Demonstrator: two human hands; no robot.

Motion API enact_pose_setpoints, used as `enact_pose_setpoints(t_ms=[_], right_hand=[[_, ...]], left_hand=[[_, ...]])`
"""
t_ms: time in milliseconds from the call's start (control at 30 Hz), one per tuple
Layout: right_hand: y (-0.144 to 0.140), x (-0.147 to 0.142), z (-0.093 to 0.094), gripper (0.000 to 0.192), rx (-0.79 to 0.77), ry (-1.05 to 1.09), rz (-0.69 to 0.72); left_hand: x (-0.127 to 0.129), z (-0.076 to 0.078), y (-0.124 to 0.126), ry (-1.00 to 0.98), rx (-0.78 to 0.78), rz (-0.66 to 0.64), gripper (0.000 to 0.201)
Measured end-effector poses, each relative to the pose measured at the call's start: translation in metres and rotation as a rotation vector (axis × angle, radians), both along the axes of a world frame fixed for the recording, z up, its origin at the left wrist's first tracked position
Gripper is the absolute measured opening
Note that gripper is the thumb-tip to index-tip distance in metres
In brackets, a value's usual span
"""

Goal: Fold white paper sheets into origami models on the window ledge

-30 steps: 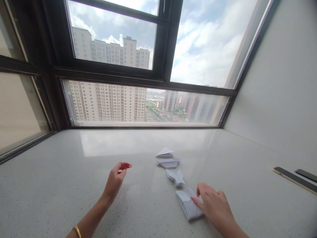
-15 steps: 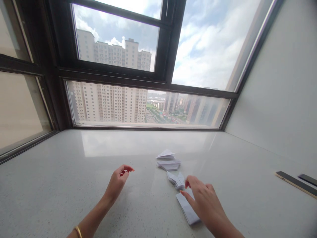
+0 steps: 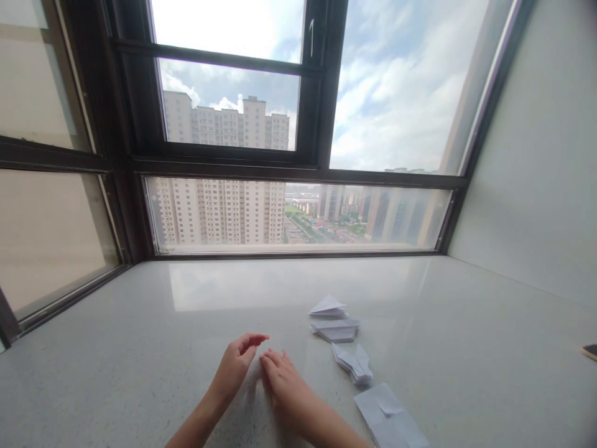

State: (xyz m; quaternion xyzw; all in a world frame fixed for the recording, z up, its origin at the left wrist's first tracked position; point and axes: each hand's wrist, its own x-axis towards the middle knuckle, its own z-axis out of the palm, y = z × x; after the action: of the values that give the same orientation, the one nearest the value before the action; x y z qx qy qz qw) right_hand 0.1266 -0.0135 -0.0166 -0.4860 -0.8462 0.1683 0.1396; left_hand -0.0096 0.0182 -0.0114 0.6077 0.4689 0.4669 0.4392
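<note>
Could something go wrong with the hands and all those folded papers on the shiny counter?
Maybe. The right hand and left hand sit close together on the smooth counter, a little way from the paper, and neither seems to hold anything. The right forearm lies near the flat folded paper stack, so a sideways sweep might push it. The small folded pieces and the farther pile look light, so a nudge could scatter them.

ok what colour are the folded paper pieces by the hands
White, all of the folded paper pieces, seen best in the head view, on the pale speckled countertop.
</note>
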Motion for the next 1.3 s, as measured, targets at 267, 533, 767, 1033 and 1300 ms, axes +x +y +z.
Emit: enact_pose_setpoints(t_ms=[267, 533, 767, 1033, 1300], right_hand=[[-0.001, 0.006, -0.006, 0.045, -0.006, 0.175, 0.043], [0.001, 0.004, -0.012, 0.049, 0.065, 0.230, 0.056], [0.003, 0.006, -0.016, 0.051, 0.101, 0.197, 0.087], [0.005, 0.011, -0.013, 0.052, 0.122, 0.106, 0.131], [0.008, 0.010, -0.020, 0.053, 0.132, 0.051, 0.135]], left_hand=[[0.014, -0.005, -0.015, 0.176, 0.074, -0.072, 0.029], [0.016, -0.015, -0.017, 0.370, 0.214, -0.081, 0.043], [0.013, -0.016, -0.019, 0.418, 0.298, -0.141, 0.047], [0.013, -0.013, -0.020, 0.465, 0.318, -0.177, 0.048], [0.014, -0.011, -0.022, 0.484, 0.332, -0.182, 0.047]])
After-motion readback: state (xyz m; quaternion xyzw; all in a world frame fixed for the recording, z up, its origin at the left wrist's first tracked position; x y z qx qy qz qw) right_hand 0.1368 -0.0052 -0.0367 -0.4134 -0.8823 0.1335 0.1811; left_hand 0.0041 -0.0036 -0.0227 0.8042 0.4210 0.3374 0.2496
